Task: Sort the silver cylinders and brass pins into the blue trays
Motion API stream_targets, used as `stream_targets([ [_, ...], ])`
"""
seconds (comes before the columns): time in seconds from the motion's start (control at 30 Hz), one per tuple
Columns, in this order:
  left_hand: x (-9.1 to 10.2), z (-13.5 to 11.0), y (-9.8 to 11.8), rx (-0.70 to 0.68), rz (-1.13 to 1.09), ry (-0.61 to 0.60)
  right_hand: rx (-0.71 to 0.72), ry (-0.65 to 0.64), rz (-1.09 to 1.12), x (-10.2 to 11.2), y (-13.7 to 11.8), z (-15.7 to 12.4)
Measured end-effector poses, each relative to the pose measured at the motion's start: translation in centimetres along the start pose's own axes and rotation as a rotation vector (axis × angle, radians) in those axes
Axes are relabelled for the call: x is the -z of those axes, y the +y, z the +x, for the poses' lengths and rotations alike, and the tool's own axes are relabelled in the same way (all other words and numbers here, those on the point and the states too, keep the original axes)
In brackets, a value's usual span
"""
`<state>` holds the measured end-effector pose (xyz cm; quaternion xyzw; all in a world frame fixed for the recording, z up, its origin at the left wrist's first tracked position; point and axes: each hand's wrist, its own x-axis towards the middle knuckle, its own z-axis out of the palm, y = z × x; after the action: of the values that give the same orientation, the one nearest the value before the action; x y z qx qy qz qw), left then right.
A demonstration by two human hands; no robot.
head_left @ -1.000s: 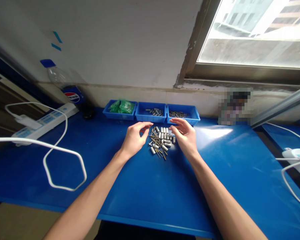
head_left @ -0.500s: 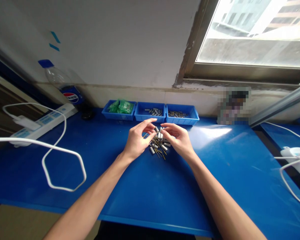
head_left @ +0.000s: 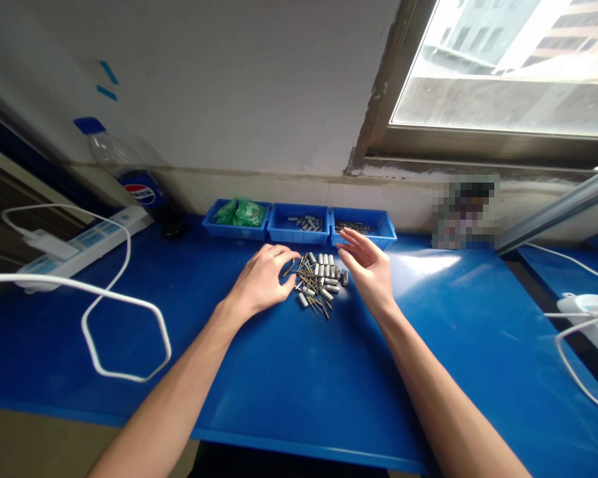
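Note:
A small heap of silver metal cylinders and thin brass pins [head_left: 319, 280] lies on the blue table [head_left: 299, 385]. My left hand [head_left: 262, 279] rests palm down at the heap's left edge, fingers loosely curled, fingertips touching the pins. My right hand [head_left: 369, 269] hovers at the heap's right side with its fingers stretched out and apart, holding nothing.
Three blue bins stand against the wall: green bags [head_left: 239, 219], silver cylinders [head_left: 301, 224], brass pins [head_left: 361, 229]. A plastic bottle [head_left: 129, 169], a white power strip [head_left: 80, 245] and a looping white cable [head_left: 124, 318] lie left. Another white device with a cable [head_left: 591, 325] sits far right.
Half a second ago both hands were raised together over the heap, fingertips nearly meeting. Now they have parted; the left has dropped onto the table, the right has opened beside the heap.

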<state>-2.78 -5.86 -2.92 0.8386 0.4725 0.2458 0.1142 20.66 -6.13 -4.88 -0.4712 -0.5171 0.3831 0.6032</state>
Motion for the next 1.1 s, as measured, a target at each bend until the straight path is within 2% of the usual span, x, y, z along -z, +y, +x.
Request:
stream_targets([
  [0.2,-0.8,0.0,-1.2,0.021,-0.034,-0.067,-0.001,0.01,-0.076,0.1,0.3,0.1],
  [0.53,-1.7,0.1,-1.0,0.068,-0.106,0.055,-0.029,-0.002,-0.082,0.2,0.2,0.0],
  [0.83,-1.0,0.5,1.1,0.116,-0.436,0.212,-0.034,-0.016,-0.091,-0.1,-0.4,-0.2],
  [0.97,-1.4,0.6,1.9,0.155,-0.567,0.265,-0.046,-0.072,-0.096,-0.2,-0.7,-0.5],
  [1.1,-1.8,0.6,2.3,0.199,-0.712,0.249,-0.065,-0.194,-0.087,-0.4,-1.1,-0.7],
])
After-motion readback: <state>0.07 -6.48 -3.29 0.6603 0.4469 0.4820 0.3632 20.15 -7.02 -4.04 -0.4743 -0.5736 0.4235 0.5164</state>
